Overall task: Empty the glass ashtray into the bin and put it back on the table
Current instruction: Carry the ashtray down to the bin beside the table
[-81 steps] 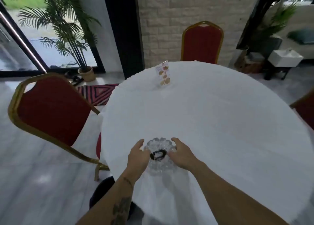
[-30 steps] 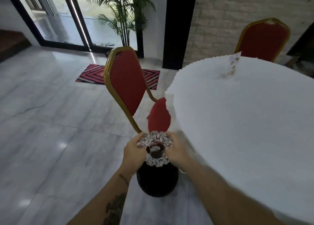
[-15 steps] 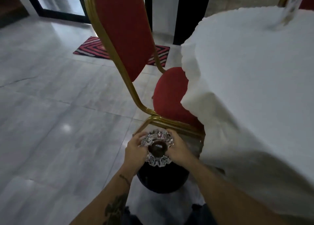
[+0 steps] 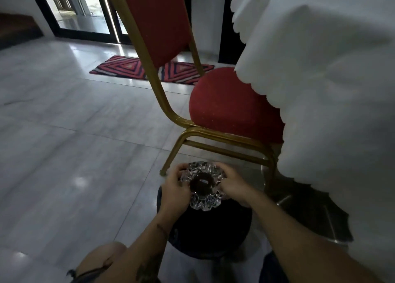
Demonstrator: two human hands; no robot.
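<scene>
I hold the scalloped glass ashtray (image 4: pixel 203 186) between both hands, low and close to the floor. My left hand (image 4: pixel 174 189) grips its left rim and my right hand (image 4: pixel 234 185) grips its right rim. Dark contents show in the ashtray's bowl. Directly below it stands the round black bin (image 4: pixel 210 231), partly hidden by my hands and forearms. The table (image 4: pixel 333 86), draped in a white scalloped cloth, fills the right side above me.
A red chair with a gold frame (image 4: pixel 213 103) stands just behind the bin, its legs close to my hands. A red patterned mat (image 4: pixel 130 68) lies farther back by the glass doors. Grey tiled floor (image 4: pixel 74 144) spreads to the left. My knee (image 4: pixel 100 259) shows at the bottom.
I lifted the ashtray off the table, turned left and crouched down. The ashtray is now lower and closer over the black bin, still held in both hands.
</scene>
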